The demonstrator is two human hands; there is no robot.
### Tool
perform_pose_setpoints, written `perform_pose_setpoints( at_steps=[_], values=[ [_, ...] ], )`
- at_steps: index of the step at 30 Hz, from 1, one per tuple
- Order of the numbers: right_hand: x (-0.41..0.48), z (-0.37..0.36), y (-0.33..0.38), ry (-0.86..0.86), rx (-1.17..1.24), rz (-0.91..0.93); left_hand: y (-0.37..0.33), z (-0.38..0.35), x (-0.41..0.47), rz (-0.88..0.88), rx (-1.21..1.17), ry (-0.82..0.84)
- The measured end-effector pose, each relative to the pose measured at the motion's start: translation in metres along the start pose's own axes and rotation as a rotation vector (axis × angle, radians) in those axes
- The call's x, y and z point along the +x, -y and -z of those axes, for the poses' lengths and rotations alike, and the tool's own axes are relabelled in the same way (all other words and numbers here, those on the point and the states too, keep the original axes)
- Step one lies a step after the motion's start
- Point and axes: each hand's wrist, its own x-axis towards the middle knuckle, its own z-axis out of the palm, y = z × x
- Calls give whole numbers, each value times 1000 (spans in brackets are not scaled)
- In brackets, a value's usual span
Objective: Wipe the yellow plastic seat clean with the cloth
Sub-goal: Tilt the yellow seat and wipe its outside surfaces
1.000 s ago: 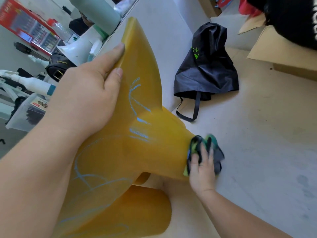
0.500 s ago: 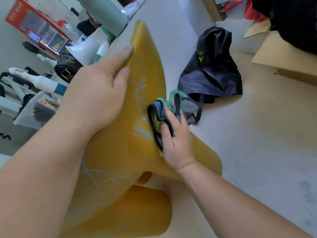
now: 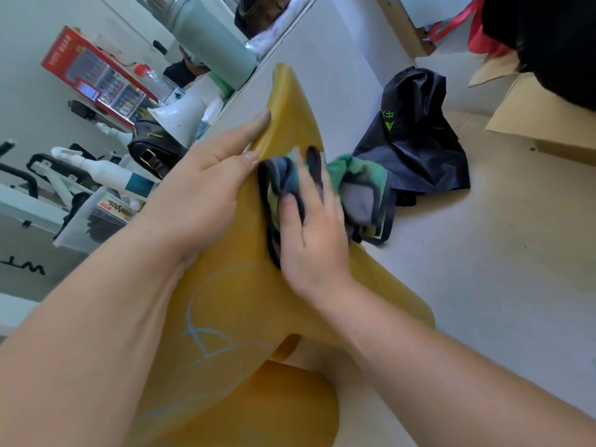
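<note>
Yellow seat (image 3: 225, 304) stands tipped on the floor (image 3: 500, 269), its tall curved edge rising toward the top of view beside a pale wall panel (image 3: 322, 50). Glossy plastic, likely slick under the palm.

Left hand (image 3: 200, 195): closed round the upper rim, fingers laid along the back edge, thumb on the near face. It braces the seat.

Right hand (image 3: 309, 233): fingers spread flat, pressing a bunched cloth (image 3: 358, 188) against the upper face just beside the left thumb. Cloth is green, grey and dark-edged; part of it spills past the seat's right edge. Some motion blur on the hand, so a stroke looks to be under way.

Step in hand, as judged: wiping the upper part of the seat. Pale blue scribble marks (image 3: 206, 343) show lower down on the near face, well apart from the cloth, so the job looks part done at best.

Next move calls for: carrying the cloth down the face to those marks with firm pressure, while the left hand holds the rim so the seat does not slide or tip. Loose cloth may want regathering under the palm.

Nearby: black bag (image 3: 416, 140) on the floor behind the seat, cardboard (image 3: 532, 117) at right, white spray bottle (image 3: 100, 169) at left.
</note>
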Motion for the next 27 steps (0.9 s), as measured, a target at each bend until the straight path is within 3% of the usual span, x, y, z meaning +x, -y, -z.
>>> perform_pose_setpoints(
  at_steps=[3,5,9,12,15,18,22,27],
  values=[
    [93,9,6,0,115,-37,-2,0,0,17,-3,5],
    [104,12,0,61,125,-50,-5,2,-1,30,23,-12],
    [21,8,-9,9,80,48,-2,2,-2,107,-141,32],
    [-48,-1,-6,7,-102,113,6,3,-5,54,-140,64],
    [-35,-3,1,18,-97,150,6,3,-2,39,-131,66],
    [48,2,4,-59,68,36,3,3,1,31,-51,34],
    [128,14,13,61,140,-206,1,1,-3,44,-39,16],
    [45,12,15,42,3,-146,2,2,0,40,-117,0]
  ],
)
